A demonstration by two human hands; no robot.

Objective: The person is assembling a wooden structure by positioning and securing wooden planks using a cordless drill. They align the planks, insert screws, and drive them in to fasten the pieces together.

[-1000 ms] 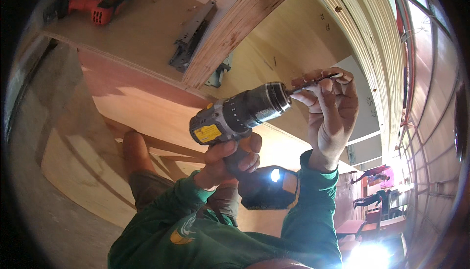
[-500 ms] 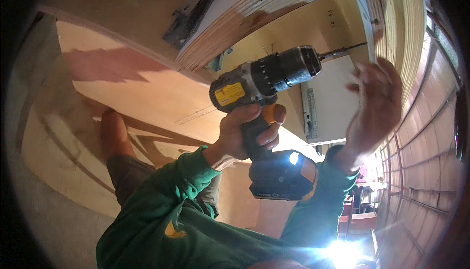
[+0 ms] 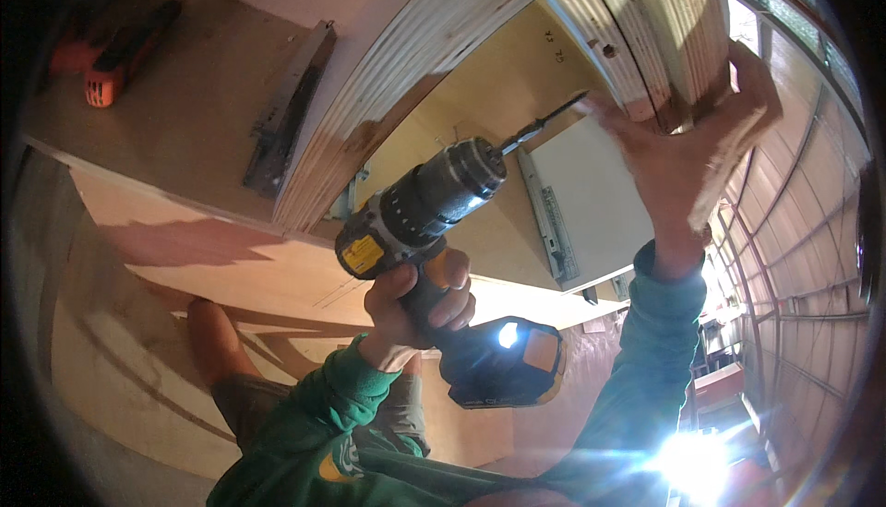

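My left hand (image 3: 415, 304) is wrapped around the handle of a cordless drill (image 3: 434, 189), which has a black body, a yellow label and a battery pack with a lit lamp. Its long thin bit (image 3: 546, 122) slants up and right, its tip close to my right hand's thumb. My right hand (image 3: 688, 161) grips the lower end of the thick layered plywood (image 3: 678, 18), thumb on one side and fingers on the other. Just left of the thumb, a dark hole shows in the plywood edge. The bit's tip appears apart from the wood.
An orange-and-black power tool (image 3: 115, 59) lies on the wooden panel at upper left. Metal drawer slides (image 3: 286, 110) are fixed to the panels, and a white board (image 3: 595, 198) stands inside the cabinet. A bright lamp (image 3: 694, 465) glares at lower right, beside a metal-framed translucent wall (image 3: 794, 239).
The drill has moved left and down, its bit tilting more steeply upward. My right hand has risen from open air onto the plywood. The view has shifted, bringing the orange tool further in.
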